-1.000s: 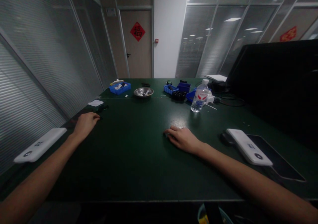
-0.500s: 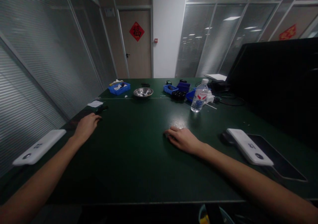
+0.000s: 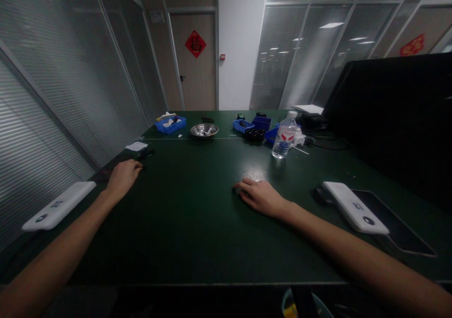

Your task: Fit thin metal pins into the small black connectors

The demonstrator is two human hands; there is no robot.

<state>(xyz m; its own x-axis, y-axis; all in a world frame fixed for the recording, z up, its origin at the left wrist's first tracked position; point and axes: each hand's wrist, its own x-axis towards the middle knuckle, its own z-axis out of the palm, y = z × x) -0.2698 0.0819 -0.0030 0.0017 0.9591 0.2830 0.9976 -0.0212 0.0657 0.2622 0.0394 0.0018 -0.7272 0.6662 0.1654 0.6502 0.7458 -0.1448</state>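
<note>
- I look down on a dark green table (image 3: 190, 224) that runs beneath both arms.
- A black monitor (image 3: 395, 125) stands along its right side, cut off by the edge of my view.
- Over there, a dark mat (image 3: 393, 225) is partly hidden by a white device (image 3: 353, 205); a second white device (image 3: 58, 207) lies beside the left forearm.
- The right hand (image 3: 261, 196) rests palm down near the table's middle, fingers bent; I cannot tell whether the fingertips hold anything.
- The left hand (image 3: 123, 177) is over at the left, fingers curled together; whether they pinch something I cannot tell.
- A clear bottle (image 3: 283, 137) stands upright beyond the right hand, apart from it.
- Farther back, I see a blue basket (image 3: 176, 127) and a shiny metal bowl (image 3: 204, 136), each with small pieces inside.
- White paper (image 3: 136, 146) lies flat past the left hand.
- A small dark object (image 3: 146, 153) lies just beyond the left fingertips, too dim for me to identify.
</note>
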